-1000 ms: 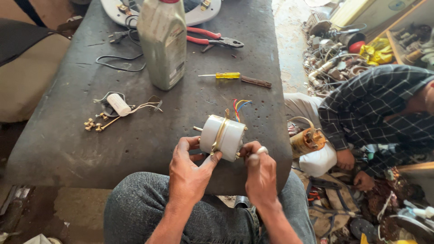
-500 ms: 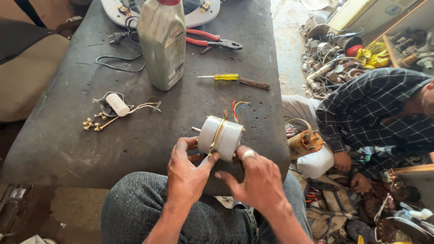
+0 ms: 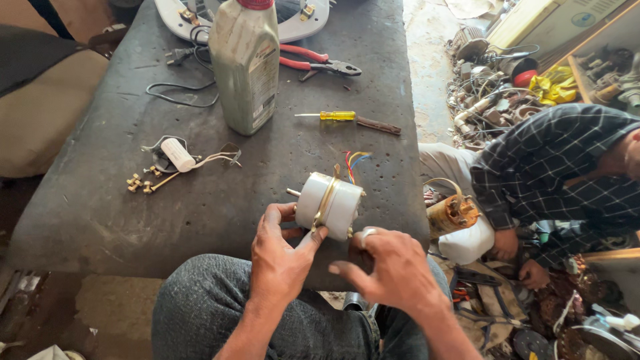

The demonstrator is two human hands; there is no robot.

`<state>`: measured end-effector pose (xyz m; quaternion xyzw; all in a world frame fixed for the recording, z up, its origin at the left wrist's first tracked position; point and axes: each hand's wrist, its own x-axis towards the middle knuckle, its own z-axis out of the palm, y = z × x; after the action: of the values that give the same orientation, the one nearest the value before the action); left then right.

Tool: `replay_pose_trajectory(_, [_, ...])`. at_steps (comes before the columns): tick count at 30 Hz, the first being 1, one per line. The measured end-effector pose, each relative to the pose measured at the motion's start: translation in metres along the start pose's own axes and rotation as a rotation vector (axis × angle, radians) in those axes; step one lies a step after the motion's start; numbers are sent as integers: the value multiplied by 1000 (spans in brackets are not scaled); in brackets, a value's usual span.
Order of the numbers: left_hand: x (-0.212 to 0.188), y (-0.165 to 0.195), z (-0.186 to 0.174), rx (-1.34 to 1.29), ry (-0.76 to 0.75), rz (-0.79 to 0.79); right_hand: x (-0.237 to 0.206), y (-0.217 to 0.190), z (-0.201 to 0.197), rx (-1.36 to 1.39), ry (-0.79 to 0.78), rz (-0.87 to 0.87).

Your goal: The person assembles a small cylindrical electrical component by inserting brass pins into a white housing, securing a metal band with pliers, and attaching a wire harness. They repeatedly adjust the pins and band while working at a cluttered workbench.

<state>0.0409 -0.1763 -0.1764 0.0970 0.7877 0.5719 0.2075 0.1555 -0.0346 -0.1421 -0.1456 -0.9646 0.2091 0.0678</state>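
Lying at far left on dark table – small white capacitor with wires, brass screws beside. Green bottle upright behind. Left hand grips white motor at near table edge – thumb pressed on front, fingers curled behind. Right hand just right, fingers loosely bent, touching motor's lower edge. Co-worker crouched far right.

Left hand and right hand around white motor on dark table.
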Motion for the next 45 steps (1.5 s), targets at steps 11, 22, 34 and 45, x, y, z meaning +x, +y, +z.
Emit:
replay_pose_trajectory(11, [-15, 10, 14, 186, 62, 429, 195, 112, -30, 21, 363, -3])
replay_pose_trajectory(22, [1, 2, 20, 6, 6, 335, 325, 113, 10, -350, 166, 83])
replay_pose_trajectory(34, [-4, 5, 21, -44, -31, 166, 223, 143, -129, 138, 988, -252])
replay_pose_trajectory(45, [-20, 7, 34, -9, 81, 699, 58, 55, -166, 231, -331, 138])
